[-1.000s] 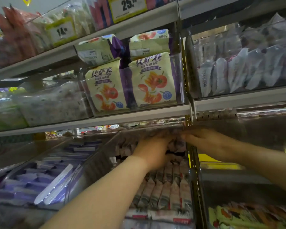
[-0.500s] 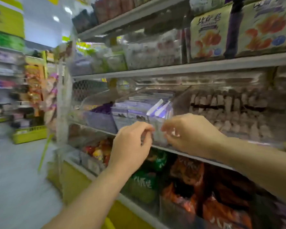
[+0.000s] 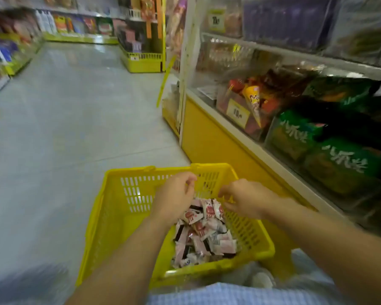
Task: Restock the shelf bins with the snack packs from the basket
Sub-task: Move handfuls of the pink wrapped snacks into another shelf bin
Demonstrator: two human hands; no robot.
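basket [image 3: 128, 194]: yellow plastic with slotted walls; sat on the grey floor [image 3: 75, 119], just beside the yellow base [image 3: 211, 139] of the shelf unit on the right

snack packs [image 3: 204, 230]: small pink, white and black wrapped packs; all in a loose heap inside the basket, bunched toward its right side and near corner

left hand [image 3: 174, 199]: over the basket, above the far end of the heap; fingers loosely curled with the thumb close to the forefinger; nothing in it as far as I could see; couldn't tell if it touched the packs

right hand [image 3: 244, 200]: also over the basket, near its right wall; fingers drooped down and relaxed toward the packs; not holding anything

hands together: near each other but apart, with a gap between them over the heap

shelf bins [image 3: 273, 133]: clear bins along the low shelf on the right; one held red and orange packs with a yellow price tag [image 3: 238, 112] on its front; the next ones held green bags [image 3: 339, 159] with white lettering

upper shelf: purple packs behind clear fronts, pretty blurry

background: a yellow display rack [image 3: 141, 60] further down the aisle; more shelves along the left, too smeared to read

shirt [image 3: 229, 293]: light blue check at the bottom edge
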